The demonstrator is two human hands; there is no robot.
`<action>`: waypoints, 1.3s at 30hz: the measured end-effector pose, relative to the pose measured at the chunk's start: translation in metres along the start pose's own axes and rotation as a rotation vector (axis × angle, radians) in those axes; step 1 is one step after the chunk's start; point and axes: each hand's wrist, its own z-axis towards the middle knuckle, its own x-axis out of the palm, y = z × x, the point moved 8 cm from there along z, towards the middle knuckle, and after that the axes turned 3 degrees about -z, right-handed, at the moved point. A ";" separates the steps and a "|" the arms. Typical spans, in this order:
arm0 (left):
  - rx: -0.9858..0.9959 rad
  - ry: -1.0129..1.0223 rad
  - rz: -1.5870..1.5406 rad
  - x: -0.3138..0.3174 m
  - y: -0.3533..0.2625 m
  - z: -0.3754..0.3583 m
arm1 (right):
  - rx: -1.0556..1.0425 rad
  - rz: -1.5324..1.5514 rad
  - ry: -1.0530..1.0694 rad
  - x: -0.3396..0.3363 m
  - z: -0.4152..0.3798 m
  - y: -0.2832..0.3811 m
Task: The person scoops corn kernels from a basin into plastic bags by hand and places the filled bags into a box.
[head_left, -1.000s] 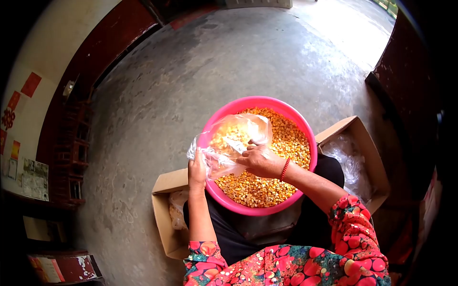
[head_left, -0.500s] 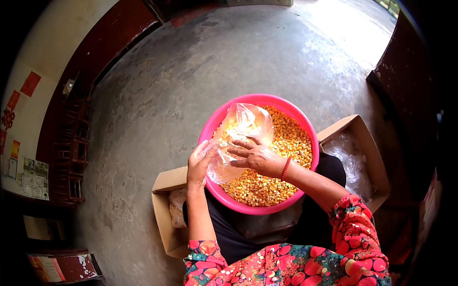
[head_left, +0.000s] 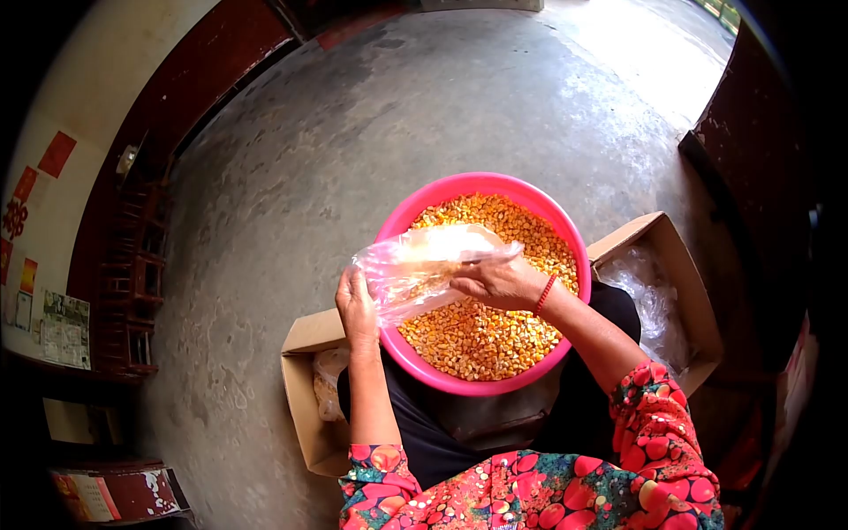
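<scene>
A clear plastic bag (head_left: 415,265) stretches sideways between my two hands, over a pink basin (head_left: 399,360) of yellow corn kernels (head_left: 495,340). My left hand (head_left: 357,309) is closed on the bag's left end, at the basin's left rim. On the other side, my right hand (head_left: 502,281) grips the bag's right end above the kernels, its fingertips partly hidden by the film. A red beaded bracelet circles my right wrist. Little shows inside the bag because of glare.
To the right stands a cardboard box (head_left: 702,309) with crumpled clear bags (head_left: 645,296). Another cardboard box (head_left: 300,406) at the left holds a bag of kernels (head_left: 329,389). Wooden stools (head_left: 132,283) line the left wall, beyond the concrete floor (head_left: 265,221).
My right hand has moved slightly right and its spread fingers have closed on the bag. The bag has been pulled from a puffed, upright shape into a flatter, sideways stretch.
</scene>
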 end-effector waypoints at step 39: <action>-0.152 0.240 -0.088 0.036 0.015 -0.006 | -0.251 -0.073 -0.441 0.034 0.010 -0.004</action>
